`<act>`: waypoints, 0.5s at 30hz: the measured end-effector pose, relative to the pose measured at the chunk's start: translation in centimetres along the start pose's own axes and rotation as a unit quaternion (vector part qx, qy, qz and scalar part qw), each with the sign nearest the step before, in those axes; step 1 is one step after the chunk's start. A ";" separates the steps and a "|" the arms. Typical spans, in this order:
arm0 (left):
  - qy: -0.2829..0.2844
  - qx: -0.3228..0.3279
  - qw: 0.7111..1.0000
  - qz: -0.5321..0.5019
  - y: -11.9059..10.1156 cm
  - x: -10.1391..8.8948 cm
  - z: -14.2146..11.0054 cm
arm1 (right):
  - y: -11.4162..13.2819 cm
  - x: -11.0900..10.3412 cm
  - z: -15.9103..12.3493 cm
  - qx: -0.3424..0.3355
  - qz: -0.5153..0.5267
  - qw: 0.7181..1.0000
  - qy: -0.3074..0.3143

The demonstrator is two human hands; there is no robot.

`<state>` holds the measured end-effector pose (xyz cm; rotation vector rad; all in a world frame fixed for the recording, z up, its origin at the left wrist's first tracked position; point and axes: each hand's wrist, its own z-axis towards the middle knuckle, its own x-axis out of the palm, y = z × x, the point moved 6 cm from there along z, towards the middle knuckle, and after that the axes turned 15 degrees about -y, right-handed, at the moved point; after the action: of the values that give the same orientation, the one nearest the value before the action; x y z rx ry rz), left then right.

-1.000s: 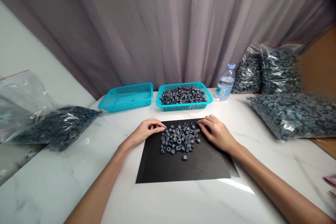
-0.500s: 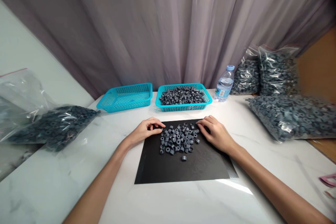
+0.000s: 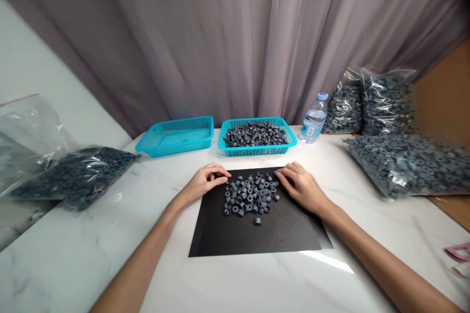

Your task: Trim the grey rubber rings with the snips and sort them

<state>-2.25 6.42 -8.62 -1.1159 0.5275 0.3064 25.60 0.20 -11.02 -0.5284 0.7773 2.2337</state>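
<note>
A pile of small dark grey rings (image 3: pixel 251 194) lies on a black mat (image 3: pixel 257 237) on the white marble table. My left hand (image 3: pixel 203 183) rests at the pile's left edge, fingers loosely curved with tips on the mat beside the rings. My right hand (image 3: pixel 303 186) rests at the pile's right edge in the same way, its fingertips touching the outer rings. Neither hand grips anything that I can see. One ring (image 3: pixel 257 220) lies apart, just in front of the pile.
Behind the mat stand two teal baskets: the left basket (image 3: pixel 176 134) holds nothing, the right basket (image 3: pixel 257 149) is full of rings. A water bottle (image 3: pixel 314 118) stands right of them. Clear bags of rings lie at right (image 3: pixel 404 164) and at left (image 3: pixel 73 176). A grey curtain hangs behind.
Both hands stay at the sides of the pile. Only the camera has shifted slightly.
</note>
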 end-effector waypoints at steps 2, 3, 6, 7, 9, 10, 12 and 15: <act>-0.025 -0.004 1.000 0.000 0.4 -0.2 0.1 | 0.0 0.0 0.0 0.001 0.000 1.000 0.001; -0.035 -0.006 0.999 0.000 0.6 -0.2 0.1 | 0.0 0.0 0.0 0.001 0.000 1.000 0.001; -0.040 -0.002 0.999 0.004 0.9 -0.1 0.1 | 0.0 0.1 -0.1 0.000 0.001 1.000 0.003; -0.036 0.000 0.999 0.005 0.9 -0.1 0.1 | -0.1 0.1 -0.1 -0.001 0.001 1.000 0.003; -0.027 0.004 1.000 0.005 0.8 0.0 0.1 | -0.1 0.1 -0.1 -0.001 0.000 1.000 0.003; -0.023 0.005 1.000 0.004 0.7 0.1 0.1 | -0.1 0.1 -0.1 -0.001 -0.001 1.000 0.004; -0.016 0.005 1.000 0.001 0.5 0.1 0.1 | -0.1 0.1 -0.1 -0.002 -0.002 1.000 0.004; -0.010 0.004 1.000 0.001 0.3 0.2 0.0 | -0.1 0.1 -0.2 -0.003 -0.003 1.000 0.006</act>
<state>-2.29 6.53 -8.96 -1.1042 0.5122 0.3172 25.64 0.21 -11.25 -0.5462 0.7732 2.2306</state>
